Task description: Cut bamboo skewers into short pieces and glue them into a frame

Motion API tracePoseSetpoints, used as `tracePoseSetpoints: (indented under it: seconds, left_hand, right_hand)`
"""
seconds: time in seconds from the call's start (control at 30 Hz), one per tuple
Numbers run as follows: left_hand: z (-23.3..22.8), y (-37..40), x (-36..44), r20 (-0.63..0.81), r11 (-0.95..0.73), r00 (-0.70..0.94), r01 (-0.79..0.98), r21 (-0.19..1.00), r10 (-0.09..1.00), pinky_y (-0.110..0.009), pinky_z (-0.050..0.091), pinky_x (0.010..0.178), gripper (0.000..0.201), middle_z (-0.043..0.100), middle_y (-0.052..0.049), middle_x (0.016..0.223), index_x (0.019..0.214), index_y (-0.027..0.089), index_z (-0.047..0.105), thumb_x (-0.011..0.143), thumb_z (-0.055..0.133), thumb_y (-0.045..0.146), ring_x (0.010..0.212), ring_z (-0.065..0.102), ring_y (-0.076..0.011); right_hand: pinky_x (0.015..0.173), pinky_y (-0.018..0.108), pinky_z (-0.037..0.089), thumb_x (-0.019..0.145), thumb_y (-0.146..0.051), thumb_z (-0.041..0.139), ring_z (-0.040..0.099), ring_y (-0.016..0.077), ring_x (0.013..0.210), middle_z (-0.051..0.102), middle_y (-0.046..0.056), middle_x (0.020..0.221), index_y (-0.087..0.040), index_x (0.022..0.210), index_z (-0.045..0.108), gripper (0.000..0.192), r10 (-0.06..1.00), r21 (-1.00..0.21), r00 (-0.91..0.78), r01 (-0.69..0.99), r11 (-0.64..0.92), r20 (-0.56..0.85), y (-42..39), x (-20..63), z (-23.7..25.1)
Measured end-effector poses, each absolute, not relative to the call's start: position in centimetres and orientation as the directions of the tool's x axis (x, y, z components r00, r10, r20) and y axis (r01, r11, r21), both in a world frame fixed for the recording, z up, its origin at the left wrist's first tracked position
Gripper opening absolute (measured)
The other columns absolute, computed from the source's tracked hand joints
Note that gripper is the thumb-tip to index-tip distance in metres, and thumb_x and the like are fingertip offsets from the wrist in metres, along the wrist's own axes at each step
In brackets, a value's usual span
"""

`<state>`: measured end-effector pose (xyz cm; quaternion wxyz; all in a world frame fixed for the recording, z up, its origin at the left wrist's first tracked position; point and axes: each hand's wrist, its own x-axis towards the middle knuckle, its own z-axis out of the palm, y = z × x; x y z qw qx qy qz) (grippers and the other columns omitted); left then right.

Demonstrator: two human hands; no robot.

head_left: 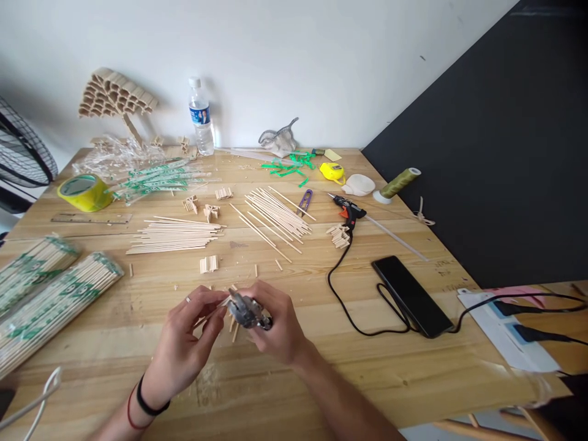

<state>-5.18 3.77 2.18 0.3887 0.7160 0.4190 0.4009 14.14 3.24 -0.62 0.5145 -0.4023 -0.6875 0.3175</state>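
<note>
Near the table's front edge, my left hand (186,340) pinches a thin wooden stick (225,302) between thumb and fingers. My right hand (280,315) is closed around a grey metal cutting tool that looks like pliers (244,310); its jaws are at the stick's end, though the exact contact is hard to see. Beneath the tool lie short cut stick pieces (236,332), partly covered by the hands. Just beyond my hands sits a small block of glued stick pieces (209,264). Two spreads of long sticks, one on the left (177,235) and one on the right (278,211), lie farther back.
Right of my hands are a phone (411,294), a black glue gun (350,209) with its cable and a power strip (509,331). Packaged sticks (59,306) and yellow tape (85,193) occupy the left. A water bottle (201,122) and wooden fan-shaped model (117,95) stand behind.
</note>
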Motion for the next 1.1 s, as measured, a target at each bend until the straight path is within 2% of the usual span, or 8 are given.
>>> tracePoseSetpoints:
  seconds: [0.17, 0.33, 0.5, 0.7, 0.87, 0.97, 1.1]
  left_hand:
    - [1.9, 3.9, -5.2, 0.249, -0.328, 0.269, 0.307, 0.893, 0.930, -0.020, 0.059, 0.064, 0.014, 0.069, -0.005, 0.090, 0.109, 0.020, 0.069, 0.098, 0.061, 0.017, 0.075, 0.071, -0.0149]
    - [1.9, 4.2, -5.3, 0.249, -0.311, 0.228, 0.296, 0.903, 0.941, -0.020, 0.061, 0.067, 0.017, 0.071, -0.006, 0.092, 0.109, 0.020, 0.071, 0.094, 0.064, 0.015, 0.081, 0.074, -0.0168]
    - [2.0, 4.3, -5.3, 0.249, -0.305, 0.211, 0.303, 0.903, 0.945, -0.019, 0.060, 0.065, 0.019, 0.071, -0.003, 0.089, 0.107, 0.020, 0.073, 0.091, 0.066, 0.013, 0.076, 0.073, -0.0147]
    - [1.9, 4.3, -5.4, 0.268, -0.317, 0.191, 0.313, 0.895, 0.944, -0.018, 0.059, 0.067, 0.018, 0.071, -0.004, 0.092, 0.108, 0.022, 0.073, 0.092, 0.067, 0.015, 0.081, 0.072, -0.0151]
    - [2.2, 4.0, -5.6, 0.298, -0.353, 0.230, 0.253, 0.901, 0.926, -0.021, 0.058, 0.066, 0.012, 0.068, -0.005, 0.089, 0.107, 0.020, 0.071, 0.098, 0.063, 0.019, 0.077, 0.069, -0.0155]
    - [2.4, 3.8, -5.8, 0.317, -0.378, 0.273, 0.209, 0.902, 0.908, -0.021, 0.056, 0.063, 0.013, 0.067, -0.005, 0.088, 0.109, 0.021, 0.070, 0.100, 0.061, 0.018, 0.073, 0.066, -0.0148]
    - [2.5, 3.5, -6.0, 0.322, -0.379, 0.288, 0.166, 0.910, 0.902, -0.023, 0.055, 0.061, 0.015, 0.067, -0.006, 0.088, 0.111, 0.021, 0.070, 0.100, 0.061, 0.017, 0.070, 0.064, -0.0150]
  right_hand:
    - [0.078, 0.033, 0.055, 0.079, -0.011, 0.062, 0.069, 0.0222, 0.089, 0.075, 0.006, 0.103, -0.025, 0.123, 0.068, 0.047, 0.877, -0.842, -0.151, 0.248, 0.479, 0.455, 3.2, 13.8, -0.8]
    - [0.076, 0.034, 0.055, 0.076, -0.010, 0.061, 0.067, 0.0230, 0.085, 0.073, 0.005, 0.096, -0.026, 0.131, 0.066, 0.058, 0.874, -0.827, -0.194, 0.285, 0.484, 0.445, 3.1, 13.8, -0.9]
    - [0.077, 0.036, 0.054, 0.073, -0.008, 0.058, 0.066, 0.0233, 0.084, 0.072, 0.006, 0.094, -0.025, 0.136, 0.064, 0.066, 0.868, -0.817, -0.199, 0.295, 0.495, 0.454, 3.0, 13.6, -1.0]
    - [0.078, 0.035, 0.054, 0.071, -0.007, 0.057, 0.066, 0.0232, 0.085, 0.071, 0.005, 0.094, -0.025, 0.131, 0.065, 0.063, 0.869, -0.815, -0.200, 0.305, 0.493, 0.452, 3.0, 13.7, -0.6]
    - [0.088, 0.042, 0.053, 0.068, -0.006, 0.061, 0.063, 0.0278, 0.097, 0.070, 0.008, 0.105, -0.023, 0.118, 0.065, 0.053, 0.894, -0.772, -0.172, 0.454, 0.445, 0.414, 3.6, 14.2, -0.7]
    - [0.090, 0.046, 0.052, 0.068, -0.005, 0.065, 0.060, 0.0300, 0.099, 0.069, 0.010, 0.108, -0.022, 0.121, 0.062, 0.056, 0.903, -0.724, -0.181, 0.545, 0.422, 0.390, 3.9, 14.3, -1.0]
    - [0.090, 0.047, 0.052, 0.070, -0.003, 0.065, 0.058, 0.0304, 0.100, 0.068, 0.010, 0.110, -0.022, 0.125, 0.059, 0.058, 0.905, -0.698, -0.190, 0.583, 0.416, 0.381, 4.0, 14.3, -1.4]
